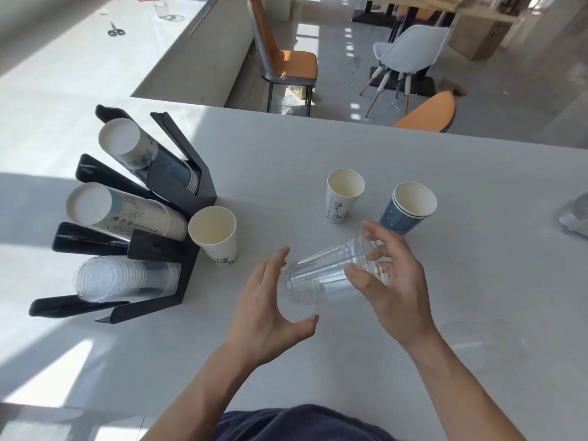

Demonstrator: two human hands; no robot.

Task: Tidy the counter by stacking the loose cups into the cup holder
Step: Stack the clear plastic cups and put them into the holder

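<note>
Item: clear plastic cup [331, 275], centre of the frame, tipped on its side above the table [413, 361], rim toward the right, base toward the left. It may be more than one cup nested; I cannot tell through the clear walls.

Hold: the fingers [361, 276] of my right hand [394, 281] curl round the rim end and carry the cup. My left hand [270, 310] is spread and cupped at the base end, thumb underneath; whether it touches the cup I cannot tell.

Handling, by my judgement: very light, thin-walled, smooth and slippery; the wall would buckle under a hard squeeze. Best taken at the ribbed rim band, which looks the stiffest part, with the base steadied by the other hand.

Destination: black cup holder [178, 249], left of the frame. Its lowest slot carries the clear cup stack [127, 278], lying sideways.

Also loose on the table: white paper cup [216, 233] just beside the holder, printed paper cup [342, 195] and blue paper cups [407, 208], nested, at centre right.
</note>
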